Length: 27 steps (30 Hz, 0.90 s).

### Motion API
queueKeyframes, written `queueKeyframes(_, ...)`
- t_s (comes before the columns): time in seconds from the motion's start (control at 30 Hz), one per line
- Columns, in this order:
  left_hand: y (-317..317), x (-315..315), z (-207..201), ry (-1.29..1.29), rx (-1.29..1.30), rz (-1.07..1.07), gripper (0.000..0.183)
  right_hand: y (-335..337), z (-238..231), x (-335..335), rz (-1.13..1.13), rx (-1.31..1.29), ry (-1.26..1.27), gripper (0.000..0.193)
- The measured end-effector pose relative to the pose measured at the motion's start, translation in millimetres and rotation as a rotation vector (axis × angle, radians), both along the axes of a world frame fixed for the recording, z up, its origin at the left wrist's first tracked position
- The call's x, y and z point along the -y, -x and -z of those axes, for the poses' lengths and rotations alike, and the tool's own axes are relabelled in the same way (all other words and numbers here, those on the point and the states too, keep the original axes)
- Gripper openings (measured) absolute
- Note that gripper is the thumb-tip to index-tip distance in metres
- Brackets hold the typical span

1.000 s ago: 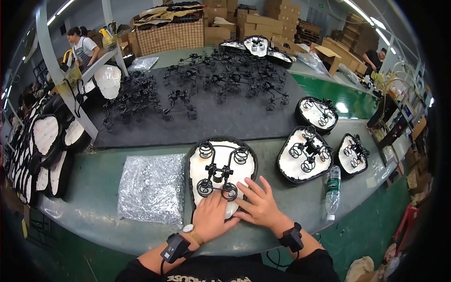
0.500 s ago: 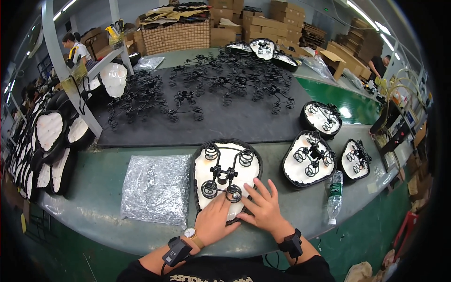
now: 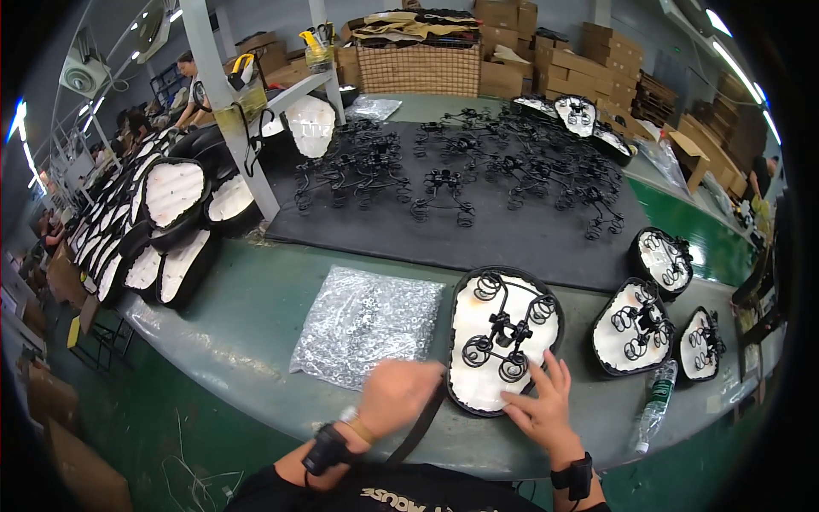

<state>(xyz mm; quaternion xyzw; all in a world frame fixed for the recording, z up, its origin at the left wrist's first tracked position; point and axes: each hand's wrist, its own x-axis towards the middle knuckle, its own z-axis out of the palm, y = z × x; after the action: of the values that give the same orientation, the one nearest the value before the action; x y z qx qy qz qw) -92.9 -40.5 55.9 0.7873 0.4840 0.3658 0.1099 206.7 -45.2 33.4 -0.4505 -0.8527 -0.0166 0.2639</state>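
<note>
Green tabletop [image 3: 247, 311], near edge | white seat pad [image 3: 482, 386] lay coils-up | left hand [image 3: 399, 394] blurred, could not tell grip | right hand [image 3: 544, 411]: grip spread, at pad

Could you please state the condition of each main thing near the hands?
Seat pad: white side up, spring frame on it
Plastic bag: lying flat, well filled
Bottle: lying on its side, capped
Left hand: blurred, grip unclear
Right hand: open, at the pad's edge

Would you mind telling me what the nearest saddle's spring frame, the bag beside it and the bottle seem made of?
Spring frame: probably black-coated steel wire, judging by its thin, dark coiled form. Bag: apparently clear plastic film, wrinkled and glinting. Bottle: likely clear plastic, see-through with glossy highlights.
</note>
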Motion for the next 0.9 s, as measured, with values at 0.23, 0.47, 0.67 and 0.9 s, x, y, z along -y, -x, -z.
queueKeyframes(0.23,122,-58,51,-0.034,-0.144,-0.403,0.012,7,14,3,0.455,-0.691,0.375,0.051)
queueKeyframes(0.47,120,-73,63,-0.01,-0.27,-0.436,0.01,-8,45,-26,0.354,-0.846,0.633,0.083)
queueKeyframes(0.67,96,-32,33,0.427,0.597,-0.247,0.015,2,-18,-25,0.392,-0.593,-0.061,0.028)
queueKeyframes(0.9,17,37,23,1.2,1.151,0.395,0.016,94,-36,12,-0.377,-0.333,0.072,0.023)
